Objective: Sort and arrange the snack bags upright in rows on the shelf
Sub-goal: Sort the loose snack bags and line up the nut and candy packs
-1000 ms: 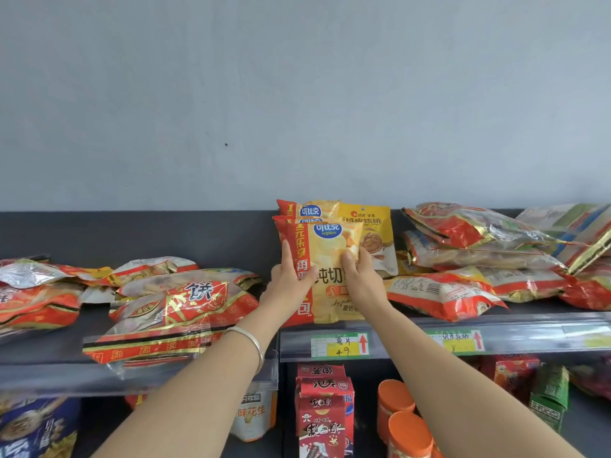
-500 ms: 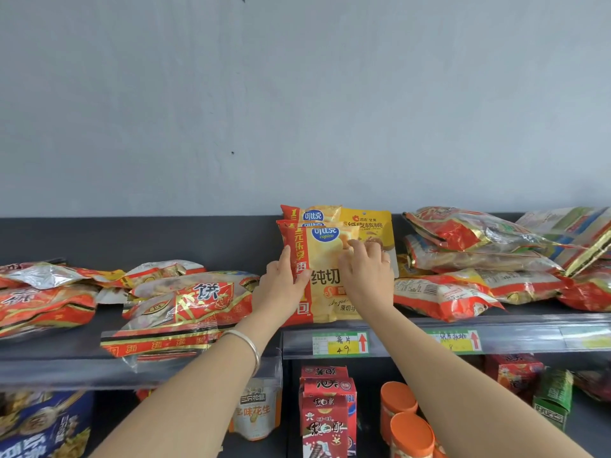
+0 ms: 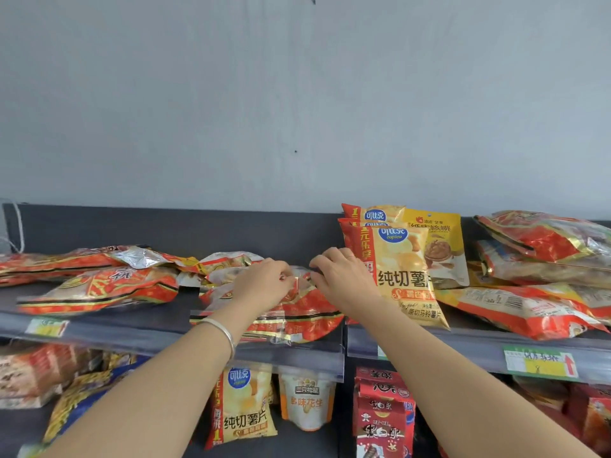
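A row of yellow potato chip bags (image 3: 400, 259) stands upright on the dark shelf (image 3: 172, 328), with a yellow walnut bag (image 3: 439, 246) upright behind them. Just left of them a red and clear cookie bag (image 3: 297, 312) lies flat, overhanging the front edge. My left hand (image 3: 264, 282) pinches the top of that bag. My right hand (image 3: 344, 272) grips the same bag's upper edge, its wrist brushing the front chip bag. More red cookie bags (image 3: 99, 285) lie flat to the left.
A pile of red and clear bags (image 3: 535, 256) lies flat on the right part of the shelf. Price tags (image 3: 542, 361) line the shelf rail. Below stand another chip bag (image 3: 244, 404), a peanut pouch (image 3: 307, 401) and red boxes (image 3: 383, 418).
Both hands let go of the front yellow chip bag, which stays upright, and moved left onto the flat red cookie bag. The camera view shifted left.
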The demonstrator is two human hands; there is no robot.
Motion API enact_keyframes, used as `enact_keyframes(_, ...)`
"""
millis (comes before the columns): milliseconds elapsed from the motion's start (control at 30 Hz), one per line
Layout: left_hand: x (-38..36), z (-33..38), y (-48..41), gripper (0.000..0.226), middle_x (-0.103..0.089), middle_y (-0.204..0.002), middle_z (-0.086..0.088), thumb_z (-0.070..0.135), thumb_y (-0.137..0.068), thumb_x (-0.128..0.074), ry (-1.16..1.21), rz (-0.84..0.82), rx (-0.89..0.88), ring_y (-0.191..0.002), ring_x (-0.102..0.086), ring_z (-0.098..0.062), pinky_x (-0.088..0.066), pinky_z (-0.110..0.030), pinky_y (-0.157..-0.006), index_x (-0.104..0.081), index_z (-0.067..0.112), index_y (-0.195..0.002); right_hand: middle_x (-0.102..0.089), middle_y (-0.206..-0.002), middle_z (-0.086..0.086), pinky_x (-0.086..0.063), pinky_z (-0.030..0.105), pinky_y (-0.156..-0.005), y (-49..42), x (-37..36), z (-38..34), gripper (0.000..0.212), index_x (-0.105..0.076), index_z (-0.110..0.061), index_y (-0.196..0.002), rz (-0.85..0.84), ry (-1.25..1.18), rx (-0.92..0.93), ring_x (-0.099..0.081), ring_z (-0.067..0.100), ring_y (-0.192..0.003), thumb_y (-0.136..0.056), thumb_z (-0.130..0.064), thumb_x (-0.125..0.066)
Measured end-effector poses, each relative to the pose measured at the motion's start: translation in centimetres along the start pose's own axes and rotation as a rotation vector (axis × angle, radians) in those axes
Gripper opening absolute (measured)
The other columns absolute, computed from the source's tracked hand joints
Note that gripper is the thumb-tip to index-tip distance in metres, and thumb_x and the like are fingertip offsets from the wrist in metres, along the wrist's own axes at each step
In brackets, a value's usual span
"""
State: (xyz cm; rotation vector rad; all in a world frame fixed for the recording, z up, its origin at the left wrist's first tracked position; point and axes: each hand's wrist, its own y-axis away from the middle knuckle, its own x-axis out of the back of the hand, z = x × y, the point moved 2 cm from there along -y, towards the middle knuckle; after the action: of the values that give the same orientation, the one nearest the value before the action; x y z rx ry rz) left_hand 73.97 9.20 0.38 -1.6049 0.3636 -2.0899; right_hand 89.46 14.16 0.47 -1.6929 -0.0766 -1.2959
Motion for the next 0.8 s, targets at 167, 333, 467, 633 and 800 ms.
enact_keyframes(167,1.0,-6.2,-1.1,0.024,-0.064,-0.112,0.012,0.038,-0.093,-0.046,-0.024,-0.012,0.05,-0.092,-0.06,-0.01,-0.051,-0.032,-0.07,-0.064,0.033,-0.108,-0.052,-0.131,0.004,-0.043,0.04,-0.098,-3.5,-2.8,-2.3,0.037,-0.053,-0.022,-0.131,-0.146,-0.062,-0.036,-0.043,0.025,-0.124,-0.1,-0.035,-0.038)
enact_keyframes(333,2.7,-13.0,-3.4,0.024,-0.06,-0.123,0.008,0.035,-0.092,-0.047,-0.003,-0.013,0.121,-0.108,-0.057,-0.018,-0.049,-0.034,-0.082,-0.062,0.036,-0.111,-0.051,-0.132,0.004,-0.044,0.042,-0.098,-8.2,-5.2,-5.3,0.038,-0.051,-0.023,-0.132,-0.244,-0.076,-0.091,-0.043,0.027,-0.124,-0.099,-0.037,-0.041)
enact_keyframes(467,3.3,-18.0,-5.8,0.024,-0.059,-0.124,0.006,0.033,-0.093,-0.048,0.019,-0.03,0.139,-0.111,-0.056,-0.019,-0.048,-0.039,-0.089,-0.06,0.033,-0.113,-0.051,-0.129,0.005,-0.044,0.044,-0.095,-12.0,-7.5,-7.9,0.038,-0.049,-0.026,-0.132,-0.365,-0.061,-0.103,-0.044,0.028,-0.12,-0.097,-0.039,-0.041)
enact_keyframes(633,2.4,-22.0,-8.7,0.025,-0.057,-0.125,0.006,0.032,-0.094,-0.048,0.021,-0.049,0.106,-0.111,-0.055,-0.018,-0.049,-0.036,-0.085,-0.059,0.032,-0.117,-0.048,-0.136,0.005,-0.04,0.046,-0.097,-15.7,-10.3,-10.5,0.043,-0.044,-0.028,-0.138,-0.463,-0.042,-0.129,-0.041,0.03,-0.126,-0.097,-0.04,-0.043)
enact_keyframes(800,0.9,-24.3,-11.2,0.035,-0.053,-0.131,0.001,0.028,-0.095,-0.05,-0.015,-0.078,0.048,-0.115,-0.053,-0.021,-0.049,-0.038,-0.089,-0.051,0.029,-0.129,-0.044,-0.141,0.006,-0.042,0.047,-0.099,-19.1,-12.3,-12.2,0.048,-0.039,-0.026,-0.142,-0.491,-0.021,-0.134,-0.04,0.03,-0.127,-0.096,-0.035,-0.045)
